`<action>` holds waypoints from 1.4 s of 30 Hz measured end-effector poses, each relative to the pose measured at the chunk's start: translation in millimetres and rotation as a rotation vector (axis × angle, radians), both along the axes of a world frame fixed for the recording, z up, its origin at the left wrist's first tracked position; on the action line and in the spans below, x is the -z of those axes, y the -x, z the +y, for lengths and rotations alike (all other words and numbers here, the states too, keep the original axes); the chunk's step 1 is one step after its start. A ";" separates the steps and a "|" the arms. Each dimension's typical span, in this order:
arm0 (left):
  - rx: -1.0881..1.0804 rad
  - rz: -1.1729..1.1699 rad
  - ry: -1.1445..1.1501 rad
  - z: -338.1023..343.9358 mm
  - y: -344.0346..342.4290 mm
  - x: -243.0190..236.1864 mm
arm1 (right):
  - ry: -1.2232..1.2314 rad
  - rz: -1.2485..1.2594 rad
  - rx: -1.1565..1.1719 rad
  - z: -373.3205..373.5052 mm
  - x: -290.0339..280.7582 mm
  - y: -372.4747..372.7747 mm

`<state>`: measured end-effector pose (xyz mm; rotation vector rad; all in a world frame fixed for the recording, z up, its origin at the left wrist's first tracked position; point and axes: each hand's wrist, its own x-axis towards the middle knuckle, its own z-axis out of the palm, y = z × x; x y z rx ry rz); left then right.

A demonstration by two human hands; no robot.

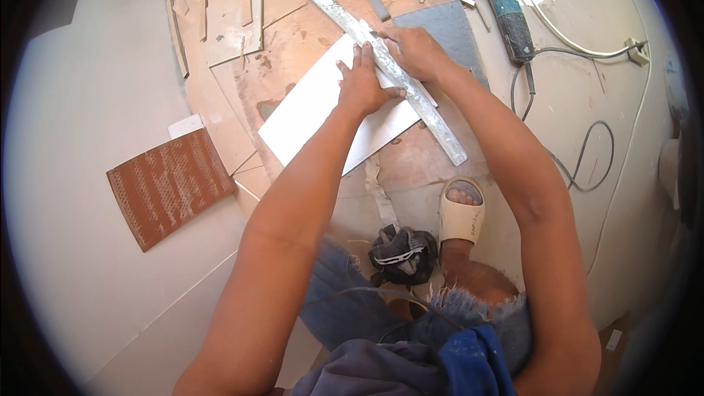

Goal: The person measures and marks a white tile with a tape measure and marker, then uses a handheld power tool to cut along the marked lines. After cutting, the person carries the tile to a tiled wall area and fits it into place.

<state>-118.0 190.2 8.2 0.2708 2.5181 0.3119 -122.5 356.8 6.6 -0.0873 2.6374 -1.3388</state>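
Note:
A white tile (308, 121) lies at an angle on the work board, with a long scuffed metal bar (440, 128) laid across it near its right side. My left hand (359, 84) presses down there, fingers and thumb spread, their tips at the bar's left edge. On the bar's other side is my right hand (414, 51), its fingers curled close to the bar. A small dark thing shows by those fingertips, too little of it to name. A narrow margin of the tile shows beyond the bar.
An angle grinder (510, 26) lies at the upper right, its cord trailing down beside a power socket (638, 51). Tile offcuts (253, 7) litter the board's far side near a grey tile (447, 33). A brown tile (172, 187) lies at left. Dark cloth (403, 253) sits by my sandalled foot (462, 209).

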 end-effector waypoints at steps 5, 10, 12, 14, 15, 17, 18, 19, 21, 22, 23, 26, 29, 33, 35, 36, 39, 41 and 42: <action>0.073 0.059 0.003 3.0 4.5 -3.9 | -0.055 -0.097 -0.037 22.8 -19.9 -31.2; 0.059 0.072 -0.002 -0.9 7.0 3.4 | -0.029 -0.139 -0.010 38.1 -28.8 -79.7; 0.068 0.082 -0.028 -2.5 6.8 3.9 | -0.021 -0.214 0.005 45.2 -37.5 -98.3; 0.108 0.105 -0.055 -1.6 5.6 2.2 | -0.062 -0.212 0.009 51.7 -40.8 -117.7; 0.106 0.115 -0.059 -0.3 5.7 2.1 | -0.083 -0.208 0.011 55.4 -42.7 -126.6; 0.101 0.126 -0.076 1.9 3.5 1.8 | -0.132 -0.248 -0.006 65.1 -46.2 -145.7; 0.107 0.125 -0.077 4.7 2.8 1.9 | -0.161 -0.267 -0.015 69.8 -49.6 -155.1; 0.108 0.125 -0.071 3.9 3.0 2.5 | -0.165 -0.310 0.006 72.0 -59.7 -162.6; 0.119 0.080 -0.076 -3.5 7.7 6.5 | -0.174 -0.394 0.038 76.2 -86.0 -179.4; 0.118 0.077 -0.098 -4.3 7.5 9.2 | -0.274 -0.423 -0.008 78.8 -92.2 -189.3; 0.111 0.075 -0.119 -7.3 7.0 11.8 | -0.374 -0.451 -0.059 82.3 -95.7 -201.5; 0.090 0.153 -0.080 -13.0 10.3 10.9 | -0.592 -0.616 -0.181 84.0 -101.0 -230.0; 0.027 0.127 -0.033 -12.4 -5.1 5.4 | -0.641 -0.597 -0.109 71.9 -96.9 -234.9; 0.025 0.179 -0.011 -40.9 -65.5 2.9 | -0.613 -0.350 0.053 36.4 -54.5 -202.5; 0.005 0.224 0.030 -64.8 -102.4 2.1 | -0.574 -0.331 0.095 4.2 -40.5 -180.6; -0.010 0.238 0.029 -76.8 -119.1 3.1 | -0.564 -0.328 0.080 -4.2 -29.2 -172.3; -0.065 0.244 0.039 -110.2 -155.9 13.3 | -0.461 -0.307 0.119 -17.3 -9.0 -163.8; -0.099 0.185 0.079 -120.0 -166.9 13.6 | -0.310 -0.252 0.264 -8.9 -7.9 -167.4; -0.096 0.203 0.109 -126.8 -170.6 15.7 | -0.260 -0.219 0.336 -1.7 -15.1 -170.9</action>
